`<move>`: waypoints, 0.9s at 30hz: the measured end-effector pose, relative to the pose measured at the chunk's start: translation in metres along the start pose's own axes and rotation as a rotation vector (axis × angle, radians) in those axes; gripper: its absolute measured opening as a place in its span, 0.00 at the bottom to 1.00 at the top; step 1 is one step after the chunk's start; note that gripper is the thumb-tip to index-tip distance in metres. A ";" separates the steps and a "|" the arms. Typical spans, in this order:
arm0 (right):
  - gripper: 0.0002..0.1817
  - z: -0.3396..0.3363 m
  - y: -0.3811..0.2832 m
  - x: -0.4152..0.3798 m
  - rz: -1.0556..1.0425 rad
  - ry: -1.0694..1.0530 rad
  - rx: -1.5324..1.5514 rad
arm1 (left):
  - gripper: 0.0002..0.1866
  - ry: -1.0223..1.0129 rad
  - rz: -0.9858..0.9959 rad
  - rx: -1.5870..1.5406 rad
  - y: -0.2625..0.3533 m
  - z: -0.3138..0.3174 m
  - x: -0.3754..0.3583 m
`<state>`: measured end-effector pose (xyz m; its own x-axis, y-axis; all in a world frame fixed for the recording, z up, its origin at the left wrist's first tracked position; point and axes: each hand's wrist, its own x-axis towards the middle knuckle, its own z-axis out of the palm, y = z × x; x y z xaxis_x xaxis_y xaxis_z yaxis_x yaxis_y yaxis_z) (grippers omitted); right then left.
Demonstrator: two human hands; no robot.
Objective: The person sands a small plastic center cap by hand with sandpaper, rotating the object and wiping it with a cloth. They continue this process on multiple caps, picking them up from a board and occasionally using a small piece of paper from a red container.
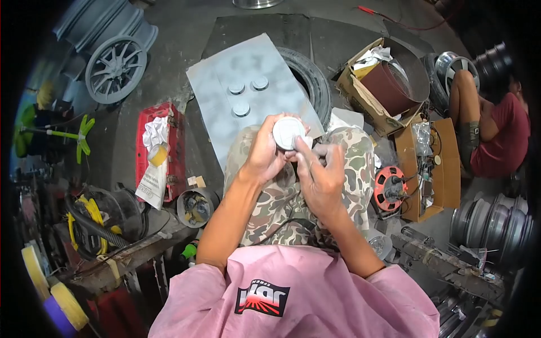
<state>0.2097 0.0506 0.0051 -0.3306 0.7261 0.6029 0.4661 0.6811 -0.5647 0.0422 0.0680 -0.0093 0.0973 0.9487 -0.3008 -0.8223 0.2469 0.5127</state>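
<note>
I'm gripping a round grey cap in my left hand above my camo-trousered knees, my right hand pinching a small white scrap against its rim, three more caps lying on the grey panel ahead.

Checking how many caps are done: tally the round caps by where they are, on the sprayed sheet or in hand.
On the grey sheet: 3 round caps
Held in the left hand, right hand touching it: 1 round cap
Total: 4
</note>
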 end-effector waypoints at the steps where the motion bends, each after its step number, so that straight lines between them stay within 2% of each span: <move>1: 0.25 0.001 0.002 0.007 -0.023 0.010 -0.015 | 0.23 -0.009 -0.002 -0.030 0.002 -0.001 0.001; 3: 0.25 0.003 0.006 0.019 -0.082 0.028 -0.041 | 0.23 -0.043 -0.007 -0.083 0.006 -0.001 0.001; 7: 0.23 -0.006 0.007 0.006 -0.036 0.019 0.009 | 0.24 -0.114 -0.015 -0.091 0.005 -0.011 0.005; 9: 0.22 -0.010 0.011 0.009 0.020 0.071 -0.034 | 0.25 -0.339 -0.026 -0.155 0.003 -0.018 0.006; 10: 0.22 -0.007 0.011 0.018 0.027 0.073 -0.035 | 0.25 -0.337 -0.033 -0.154 0.000 -0.020 0.006; 12: 0.22 0.003 0.007 0.040 -0.013 0.044 -0.087 | 0.25 -0.266 -0.113 -0.203 -0.007 -0.020 0.006; 13: 0.22 0.012 0.005 0.035 -0.007 0.014 -0.048 | 0.24 0.123 -0.030 -0.008 -0.007 0.007 0.000; 16: 0.20 0.004 0.004 0.015 -0.125 0.003 -0.053 | 0.22 0.159 0.029 0.034 -0.003 0.009 0.001; 18: 0.18 -0.009 0.025 0.016 -0.038 -0.010 -0.165 | 0.22 -0.147 -0.016 -0.047 -0.001 -0.014 0.006; 20: 0.16 -0.021 0.040 0.035 0.076 0.060 -0.194 | 0.27 0.013 0.043 0.171 0.002 0.007 0.001; 21: 0.14 -0.022 0.035 0.041 0.132 0.035 -0.052 | 0.27 0.009 0.044 0.172 -0.001 0.011 0.003; 23: 0.14 -0.013 0.025 0.040 0.128 0.024 0.049 | 0.34 0.100 0.280 0.712 -0.012 0.019 0.000; 24: 0.13 -0.008 0.022 0.042 0.118 0.016 0.155 | 0.34 0.101 0.286 0.712 -0.014 0.022 -0.001; 26: 0.13 -0.006 0.021 0.045 0.167 0.020 0.211 | 0.40 0.109 0.466 0.888 -0.014 0.025 -0.004; 27: 0.13 -0.010 0.028 0.046 0.214 -0.047 0.295 | 0.41 0.111 0.417 0.958 -0.011 0.030 -0.007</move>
<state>0.2159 0.1019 0.0226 -0.2915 0.8538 0.4313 0.2741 0.5066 -0.8175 0.0676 0.0649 0.0106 -0.1830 0.9831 -0.0016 0.0137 0.0041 0.9999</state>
